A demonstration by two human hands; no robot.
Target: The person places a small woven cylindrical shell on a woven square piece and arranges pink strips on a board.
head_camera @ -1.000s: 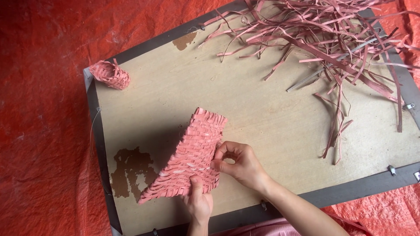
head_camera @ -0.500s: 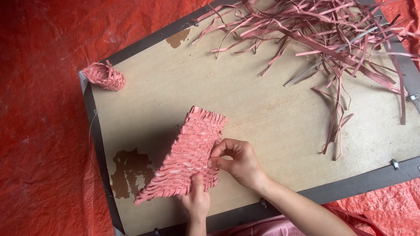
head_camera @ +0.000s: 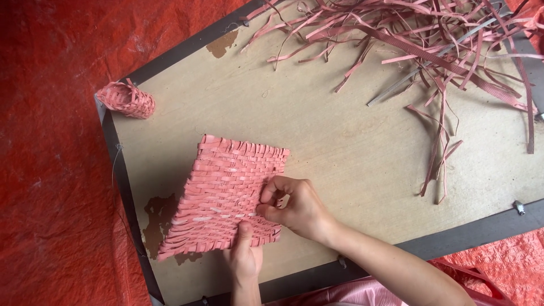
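Note:
A flat pink mat (head_camera: 221, 198) woven from plastic strips lies on a tan wooden board (head_camera: 340, 141). My left hand (head_camera: 245, 255) grips the mat's near edge, thumb on top. Beside it, my right hand (head_camera: 294, 207) pinches the mat's right edge with curled fingers. A heap of loose pink strips (head_camera: 430, 39) spreads over the board's far right part.
A small woven pink piece (head_camera: 126, 99) sits at the board's far left corner. The board has a dark frame (head_camera: 470, 232) and lies on a red tarp (head_camera: 51, 170). A grey strip (head_camera: 419, 73) lies among the pink ones. Pink cloth (head_camera: 362, 292) shows at the bottom edge.
The mat has turned from a steep tilt to lie flatter and wider on the board. Both hands stayed at its near right edge.

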